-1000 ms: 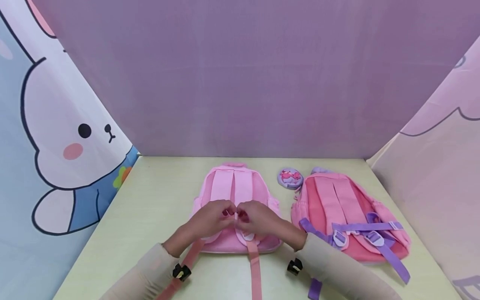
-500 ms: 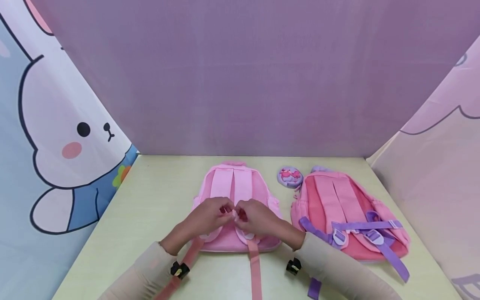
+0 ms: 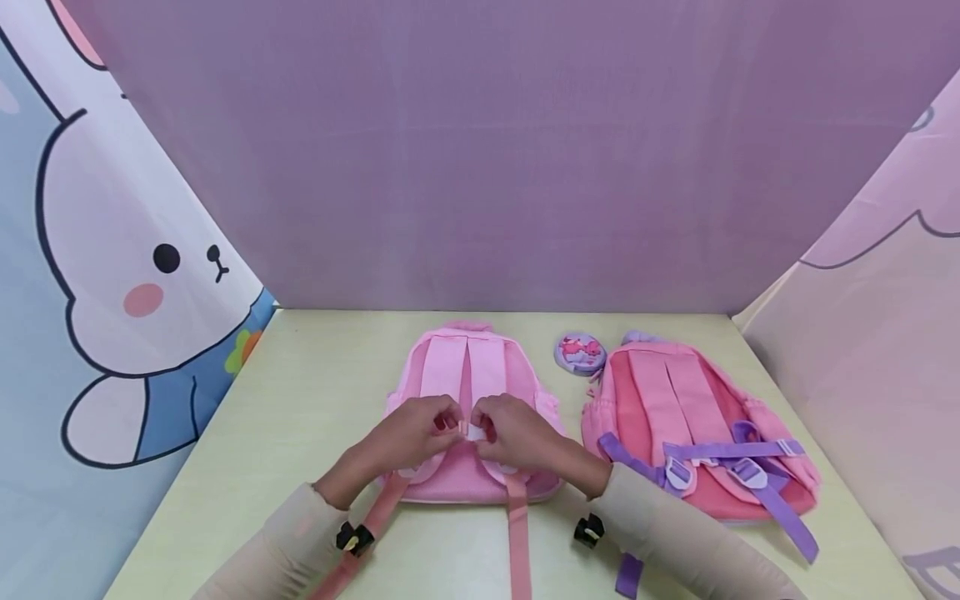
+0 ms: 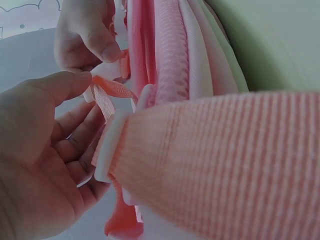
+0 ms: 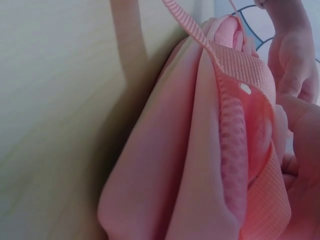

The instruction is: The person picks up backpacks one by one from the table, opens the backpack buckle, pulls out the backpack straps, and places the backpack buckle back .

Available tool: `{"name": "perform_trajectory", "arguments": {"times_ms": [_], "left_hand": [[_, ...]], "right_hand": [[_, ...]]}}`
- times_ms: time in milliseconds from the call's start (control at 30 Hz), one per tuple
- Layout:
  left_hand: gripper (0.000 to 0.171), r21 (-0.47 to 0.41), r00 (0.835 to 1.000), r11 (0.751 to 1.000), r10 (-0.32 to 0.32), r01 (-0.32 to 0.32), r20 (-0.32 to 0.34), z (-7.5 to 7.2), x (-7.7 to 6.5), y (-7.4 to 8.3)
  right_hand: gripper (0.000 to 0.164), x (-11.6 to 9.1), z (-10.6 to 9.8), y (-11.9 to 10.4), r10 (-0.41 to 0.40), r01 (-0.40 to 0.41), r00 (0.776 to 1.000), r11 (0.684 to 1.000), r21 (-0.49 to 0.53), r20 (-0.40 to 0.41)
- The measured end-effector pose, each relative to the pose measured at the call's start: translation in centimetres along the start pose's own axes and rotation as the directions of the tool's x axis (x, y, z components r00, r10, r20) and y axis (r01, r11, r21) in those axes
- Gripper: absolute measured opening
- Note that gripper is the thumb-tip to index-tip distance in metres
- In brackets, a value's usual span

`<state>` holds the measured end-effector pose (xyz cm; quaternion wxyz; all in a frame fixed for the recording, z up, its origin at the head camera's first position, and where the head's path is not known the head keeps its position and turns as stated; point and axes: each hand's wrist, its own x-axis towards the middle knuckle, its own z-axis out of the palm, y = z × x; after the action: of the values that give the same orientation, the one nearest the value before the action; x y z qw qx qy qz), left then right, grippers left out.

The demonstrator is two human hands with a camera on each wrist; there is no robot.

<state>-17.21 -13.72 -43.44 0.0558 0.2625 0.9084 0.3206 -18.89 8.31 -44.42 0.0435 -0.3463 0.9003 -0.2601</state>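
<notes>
A light pink backpack (image 3: 450,492) lies with its shoulder straps facing up, and both hands meet over its middle. In the head view a white plastic buckle (image 3: 474,432) shows between the fingertips. My left hand (image 3: 422,432) pinches one end of it, where thin orange webbing (image 4: 112,89) loops through in the left wrist view. The right hand (image 3: 513,432) pinches the buckle's other end between thumb and curled fingers. Close before the left wrist camera, a wide orange strap (image 4: 215,150) passes through a white slider (image 4: 111,145). Fingers partly hide the buckle.
A darker pink backpack (image 3: 660,367) with purple straps (image 3: 750,452) lies on the right of the table (image 3: 322,375). Between the bags at the back is a round lilac pouch (image 3: 580,354). An orange strap tail (image 3: 519,542) hangs toward the front edge.
The fingertips have drawn slightly apart, so more of the white buckle shows between them. The right orange strap tail has shifted a little to the right.
</notes>
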Motion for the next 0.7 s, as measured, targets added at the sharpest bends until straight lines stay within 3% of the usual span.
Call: {"name": "perform_trajectory", "arguments": {"times_ms": [333,700], "left_hand": [[0.012,0.046,0.998,0.997,0.055,-0.055,-0.005,0.6,0.0,-0.4],[0.013,0.161,1.0,0.987,0.007,-0.005,-0.011,1.5,-0.2,0.4]], "right_hand": [[0.018,-0.1,-0.5,0.2,-0.038,0.035,0.998,0.998,-0.06,-0.049],[0.018,-0.5,-0.7,0.3,-0.04,0.036,0.999,0.995,-0.093,-0.034]]}}
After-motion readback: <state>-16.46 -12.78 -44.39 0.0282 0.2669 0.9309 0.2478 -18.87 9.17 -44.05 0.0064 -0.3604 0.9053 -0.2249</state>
